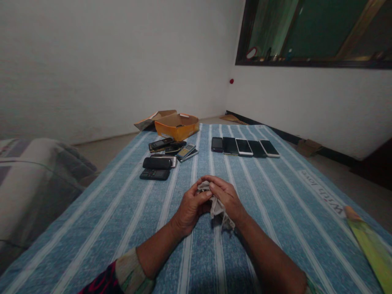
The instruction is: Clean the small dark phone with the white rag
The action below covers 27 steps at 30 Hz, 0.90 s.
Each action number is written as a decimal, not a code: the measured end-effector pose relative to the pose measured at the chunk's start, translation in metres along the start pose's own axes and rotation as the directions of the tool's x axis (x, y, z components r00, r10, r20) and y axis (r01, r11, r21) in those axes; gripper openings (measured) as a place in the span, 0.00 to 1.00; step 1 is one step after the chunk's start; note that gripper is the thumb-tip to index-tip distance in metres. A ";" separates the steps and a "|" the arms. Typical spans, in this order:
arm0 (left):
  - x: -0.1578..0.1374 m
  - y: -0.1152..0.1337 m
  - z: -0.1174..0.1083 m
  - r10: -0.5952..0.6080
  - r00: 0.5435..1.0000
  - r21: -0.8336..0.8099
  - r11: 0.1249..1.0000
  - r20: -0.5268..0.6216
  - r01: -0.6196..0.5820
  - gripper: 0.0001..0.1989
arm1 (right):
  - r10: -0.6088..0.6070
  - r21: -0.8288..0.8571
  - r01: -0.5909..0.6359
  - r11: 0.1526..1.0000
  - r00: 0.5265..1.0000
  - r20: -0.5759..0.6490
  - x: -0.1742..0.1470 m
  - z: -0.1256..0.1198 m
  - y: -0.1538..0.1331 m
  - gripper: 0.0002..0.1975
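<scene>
My left hand [190, 206] and my right hand [227, 198] meet above the middle of the striped cloth-covered table. Between them is a crumpled pale rag [217, 207]. The fingers of both hands are curled round it, with the thumbs on top. One end of the rag hangs down below my right hand, its edge frayed. Whether the rag wraps another object is hidden by my fingers. Beyond the hands, to the left, lies a loose pile of old mobile phones [185, 152]. A black keypad phone [154, 174] is the nearest of these.
To the right, several touchscreen phones [244, 147] lie side by side in a row. An open orange cardboard box [177, 128] stands at the far left of the blue striped tablecloth [122, 216]. A yellow-green item [370, 249] lies at the right edge. A covered shape [39, 192] stands left.
</scene>
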<state>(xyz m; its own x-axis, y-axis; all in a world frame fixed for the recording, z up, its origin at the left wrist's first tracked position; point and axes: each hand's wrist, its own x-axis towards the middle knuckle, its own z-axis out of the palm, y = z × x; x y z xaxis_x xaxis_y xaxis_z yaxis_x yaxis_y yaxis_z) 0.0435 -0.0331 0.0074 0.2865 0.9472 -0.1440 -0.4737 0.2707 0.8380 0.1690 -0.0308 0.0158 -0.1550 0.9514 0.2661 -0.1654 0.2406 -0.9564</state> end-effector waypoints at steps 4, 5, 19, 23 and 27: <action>0.000 0.001 0.000 0.013 1.000 0.000 1.000 -0.025 -0.013 0.19 | 0.029 -0.002 -0.029 1.000 0.994 0.107 0.000 -0.005 -0.002 0.17; 0.001 0.001 0.000 0.016 0.999 -0.007 1.000 -0.029 -0.016 0.18 | 0.024 -0.018 -0.021 1.000 0.991 0.129 0.001 -0.007 -0.002 0.17; 0.000 0.008 -0.001 0.035 0.999 -0.012 0.999 -0.031 -0.036 0.15 | -0.043 -0.182 0.059 0.982 0.995 0.092 0.004 -0.012 0.010 0.20; 0.000 0.008 -0.002 0.041 0.998 0.001 0.999 -0.043 -0.041 0.18 | -0.067 -0.417 0.068 0.907 0.998 0.015 0.005 -0.014 0.013 0.21; 0.000 0.009 -0.001 0.037 0.998 0.009 0.999 -0.045 -0.036 0.21 | -0.128 -0.720 0.138 0.680 0.989 0.068 0.005 -0.019 0.013 0.17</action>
<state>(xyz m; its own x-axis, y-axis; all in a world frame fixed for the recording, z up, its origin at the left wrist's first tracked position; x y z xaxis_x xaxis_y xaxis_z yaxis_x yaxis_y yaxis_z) 0.0386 -0.0310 0.0141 0.2310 0.9633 -0.1366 -0.4761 0.2344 0.8476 0.1844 -0.0194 0.0022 -0.1983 0.8973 0.3943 0.5671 0.4331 -0.7005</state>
